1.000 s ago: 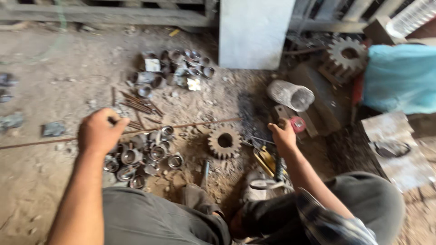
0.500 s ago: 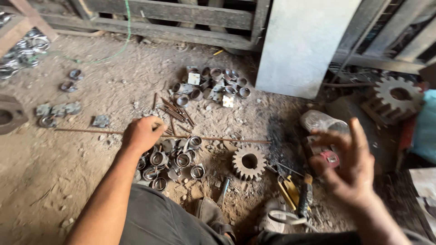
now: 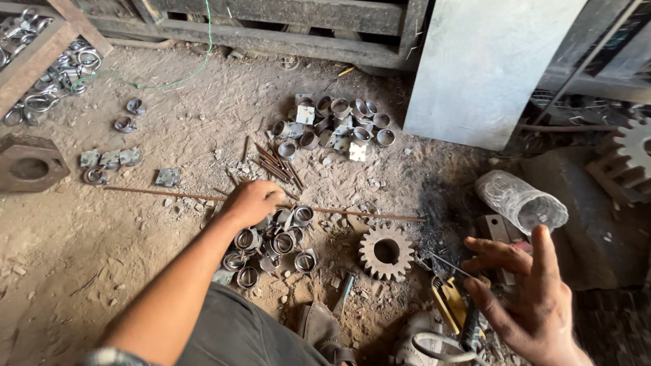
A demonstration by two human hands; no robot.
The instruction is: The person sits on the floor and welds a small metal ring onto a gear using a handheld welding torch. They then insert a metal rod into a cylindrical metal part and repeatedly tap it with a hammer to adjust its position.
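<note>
Reaching down to the dirt floor (image 3: 102, 251), the left hand (image 3: 252, 202) rests curled over a cluster of short metal rings (image 3: 274, 245); whether it grips one is hidden. The right hand (image 3: 525, 298) hovers spread wide and empty above yellow-handled tools (image 3: 449, 305), near a toothed gear (image 3: 386, 252). A thin rod (image 3: 352, 214) lies just beside the rings; a careless pull could likely knock it and scatter them.
</note>
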